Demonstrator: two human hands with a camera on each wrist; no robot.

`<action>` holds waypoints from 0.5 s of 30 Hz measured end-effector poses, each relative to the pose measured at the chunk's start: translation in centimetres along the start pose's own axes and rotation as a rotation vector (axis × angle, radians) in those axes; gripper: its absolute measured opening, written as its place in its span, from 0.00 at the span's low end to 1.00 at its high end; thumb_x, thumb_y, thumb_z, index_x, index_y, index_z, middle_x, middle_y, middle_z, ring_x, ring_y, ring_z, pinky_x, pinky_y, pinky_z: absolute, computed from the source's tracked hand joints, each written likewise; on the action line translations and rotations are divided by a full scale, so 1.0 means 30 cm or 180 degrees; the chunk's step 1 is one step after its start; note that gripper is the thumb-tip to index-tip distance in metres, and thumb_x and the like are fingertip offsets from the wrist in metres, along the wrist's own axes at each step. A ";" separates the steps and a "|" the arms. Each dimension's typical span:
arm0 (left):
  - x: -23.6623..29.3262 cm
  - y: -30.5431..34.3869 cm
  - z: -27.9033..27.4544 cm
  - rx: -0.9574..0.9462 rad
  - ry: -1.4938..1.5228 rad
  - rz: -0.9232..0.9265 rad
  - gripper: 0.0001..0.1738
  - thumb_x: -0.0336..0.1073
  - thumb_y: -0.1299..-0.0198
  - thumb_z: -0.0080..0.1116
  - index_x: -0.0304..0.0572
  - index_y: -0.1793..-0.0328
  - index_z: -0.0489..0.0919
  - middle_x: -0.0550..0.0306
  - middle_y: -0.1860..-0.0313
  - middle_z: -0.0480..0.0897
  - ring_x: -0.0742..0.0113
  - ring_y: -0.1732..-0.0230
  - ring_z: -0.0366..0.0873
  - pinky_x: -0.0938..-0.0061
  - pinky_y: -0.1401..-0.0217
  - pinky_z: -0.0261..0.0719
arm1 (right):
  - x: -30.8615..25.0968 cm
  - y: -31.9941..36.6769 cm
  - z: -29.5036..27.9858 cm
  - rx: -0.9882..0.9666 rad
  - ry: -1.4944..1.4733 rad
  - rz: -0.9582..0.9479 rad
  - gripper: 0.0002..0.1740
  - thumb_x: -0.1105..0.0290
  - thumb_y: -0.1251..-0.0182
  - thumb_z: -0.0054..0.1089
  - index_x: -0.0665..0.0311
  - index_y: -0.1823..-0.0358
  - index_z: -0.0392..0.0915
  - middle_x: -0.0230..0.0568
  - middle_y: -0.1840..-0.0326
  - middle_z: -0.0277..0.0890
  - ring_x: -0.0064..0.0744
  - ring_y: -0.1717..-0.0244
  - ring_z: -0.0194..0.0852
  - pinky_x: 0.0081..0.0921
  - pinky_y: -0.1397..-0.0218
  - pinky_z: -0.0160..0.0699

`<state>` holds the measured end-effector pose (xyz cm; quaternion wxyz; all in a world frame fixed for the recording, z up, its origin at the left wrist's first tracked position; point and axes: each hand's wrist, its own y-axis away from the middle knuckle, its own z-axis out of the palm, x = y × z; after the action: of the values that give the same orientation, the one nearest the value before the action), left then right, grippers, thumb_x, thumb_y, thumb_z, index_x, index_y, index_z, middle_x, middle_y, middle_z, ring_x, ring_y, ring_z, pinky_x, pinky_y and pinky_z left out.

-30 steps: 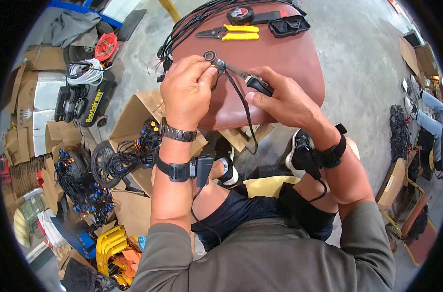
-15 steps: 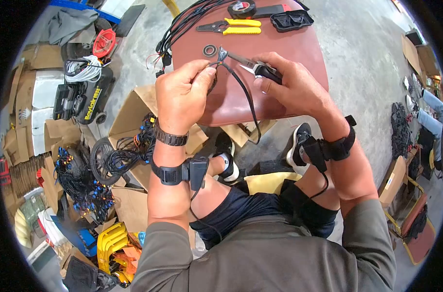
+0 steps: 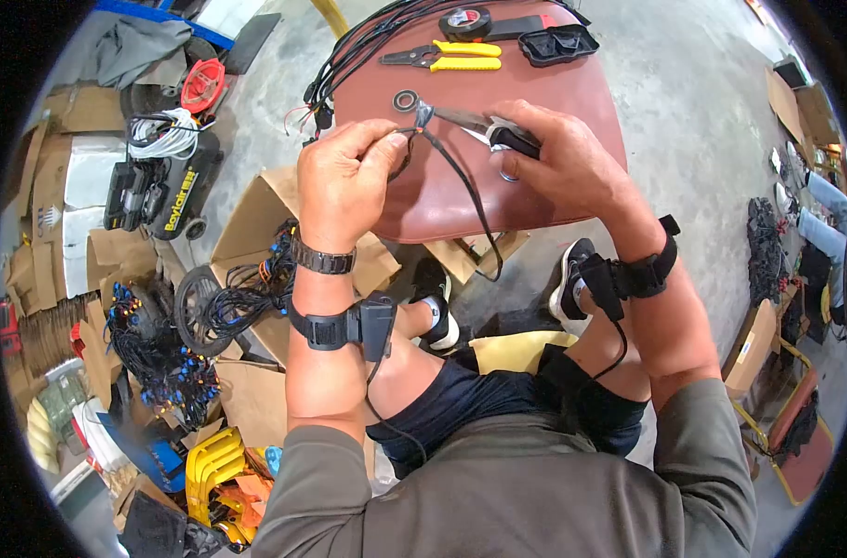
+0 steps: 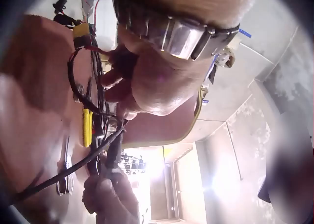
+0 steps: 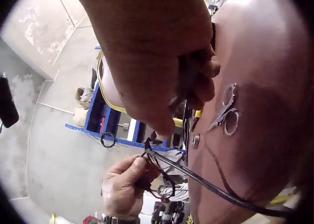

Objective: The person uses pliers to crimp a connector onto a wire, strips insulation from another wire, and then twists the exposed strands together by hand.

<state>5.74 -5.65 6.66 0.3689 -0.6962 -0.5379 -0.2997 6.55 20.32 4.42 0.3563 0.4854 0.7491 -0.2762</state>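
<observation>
My left hand [image 3: 344, 172] pinches a black cable [image 3: 465, 191] between thumb and fingertips, close to a joint wrapped in grey tape [image 3: 423, 113]. A yellow connector [image 4: 82, 36] on red and black wires hangs by that hand in the left wrist view. My right hand [image 3: 563, 158] grips a knife [image 3: 461, 118] by its black handle, the dark blade reaching left to the taped joint. Scissors [image 5: 226, 111] lie on the brown padded seat [image 3: 535, 209] below the right hand, partly hidden by it in the head view. A ring-shaped bearing [image 3: 405, 100] lies just beyond the joint.
Yellow-handled wire strippers [image 3: 465, 63], a roll of black tape [image 3: 465, 23] and a small black case [image 3: 558, 45] lie on the seat's far part. Black cables [image 3: 335, 70] run along its left edge. An open cardboard box [image 3: 256, 219] with bundled wires stands left on the floor.
The right hand and knife have shifted slightly right, and the scissors now show beneath them. The left hand has moved slightly down and left, keeping its pinch on the cable.
</observation>
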 end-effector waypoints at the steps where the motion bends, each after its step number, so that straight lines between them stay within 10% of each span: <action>1: -0.024 -0.015 -0.004 0.0038 -0.0255 0.0279 0.07 0.31 0.43 0.65 0.36 0.60 0.87 0.51 0.69 0.86 0.63 0.67 0.83 0.71 0.62 0.79 | 0.005 0.001 0.007 0.0061 0.0140 -0.0121 0.27 0.75 0.43 0.64 0.64 0.39 0.75 0.51 0.52 0.81 0.48 0.52 0.80 0.36 0.46 0.78; 15: -0.030 -0.040 0.014 0.0270 -0.0877 0.0708 0.06 0.32 0.46 0.67 0.39 0.64 0.87 0.54 0.69 0.84 0.55 0.62 0.78 0.65 0.55 0.75 | 0.006 0.014 -0.016 0.0389 0.1449 -0.0278 0.27 0.79 0.45 0.61 0.57 0.40 0.79 0.42 0.54 0.81 0.51 0.50 0.74 0.45 0.43 0.70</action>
<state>4.36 -5.62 5.92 0.3517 -0.7697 -0.5152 -0.1358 6.75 20.94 4.53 0.1360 0.5229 0.8123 -0.2196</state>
